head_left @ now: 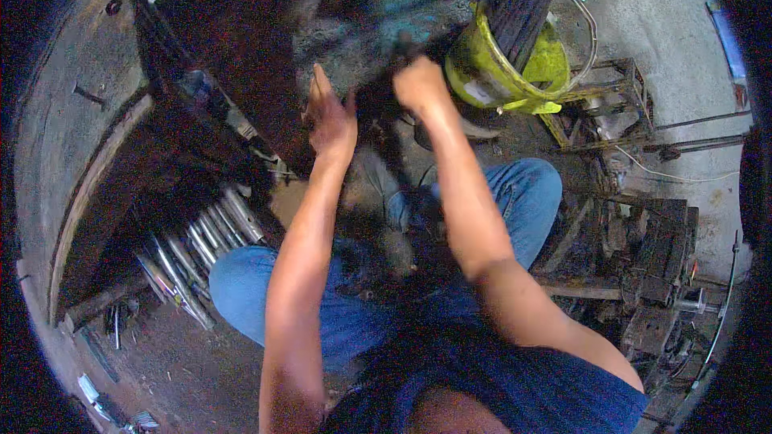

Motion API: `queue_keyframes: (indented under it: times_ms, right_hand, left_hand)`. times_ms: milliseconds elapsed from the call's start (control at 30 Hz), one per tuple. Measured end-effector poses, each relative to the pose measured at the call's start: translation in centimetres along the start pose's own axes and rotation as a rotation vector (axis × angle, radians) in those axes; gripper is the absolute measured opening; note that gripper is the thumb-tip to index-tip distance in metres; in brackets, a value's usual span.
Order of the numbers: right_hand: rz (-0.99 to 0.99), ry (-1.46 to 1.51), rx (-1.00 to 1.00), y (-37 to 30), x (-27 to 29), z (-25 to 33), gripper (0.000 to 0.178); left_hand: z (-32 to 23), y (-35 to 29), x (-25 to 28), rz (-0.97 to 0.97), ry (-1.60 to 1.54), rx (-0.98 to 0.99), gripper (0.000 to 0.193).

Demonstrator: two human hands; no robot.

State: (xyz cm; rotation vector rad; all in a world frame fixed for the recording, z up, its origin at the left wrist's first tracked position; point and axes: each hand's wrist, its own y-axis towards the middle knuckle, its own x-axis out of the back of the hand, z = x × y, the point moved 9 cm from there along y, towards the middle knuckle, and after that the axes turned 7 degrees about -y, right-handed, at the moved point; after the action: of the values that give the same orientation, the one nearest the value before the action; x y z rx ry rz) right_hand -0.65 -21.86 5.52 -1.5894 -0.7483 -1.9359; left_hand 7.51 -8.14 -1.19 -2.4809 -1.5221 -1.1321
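My left hand (331, 122) is raised in front of me, fingers stretched upward and the thumb apart; I see nothing held in it. To its right my right hand (420, 86) is closed in a fist. A dark, blurred shape shows just above the fist, but I cannot make out what it grips. Close beside the right hand stands a yellow-green bucket (480, 60), with a bundle of dark rods (523, 20) leaning out of its top. Beyond both hands lies a grey, bluish-stained surface (362, 36), dim and blurred.
Several shiny metal tubes (201, 237) lie beside my left knee. A large curved panel (88, 104) rises at the left. On the right are a metal frame (607, 104) and a worn dark bench-like structure (643, 257). Small metal pieces (96, 398) lie at lower left.
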Motion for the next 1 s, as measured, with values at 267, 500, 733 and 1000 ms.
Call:
queue_keyframes:
  times_ms: [267,500,733,1000]
  right_hand:
    - [0.083,0.103,-0.001,0.2,-1.7,0.2,0.025]
    - [-0.187,0.110,-0.112,1.0,3.1,-1.8,0.025]
    - [-0.203,0.206,0.019,1.7,-2.3,-3.0,0.040]
    - [-0.220,-0.933,0.369,11.5,-5.6,-7.1,0.024]
  left_hand:
    - [-0.3,0.1,0.3,-0.008,0.030,0.018,0.067]
    - [-0.5,0.2,0.7,0.015,0.007,0.021,0.068]
    - [-1.1,0.1,1.0,-0.041,0.040,-0.034,0.069]
    - [-0.8,0.3,0.7,-0.017,0.018,0.016,0.071]
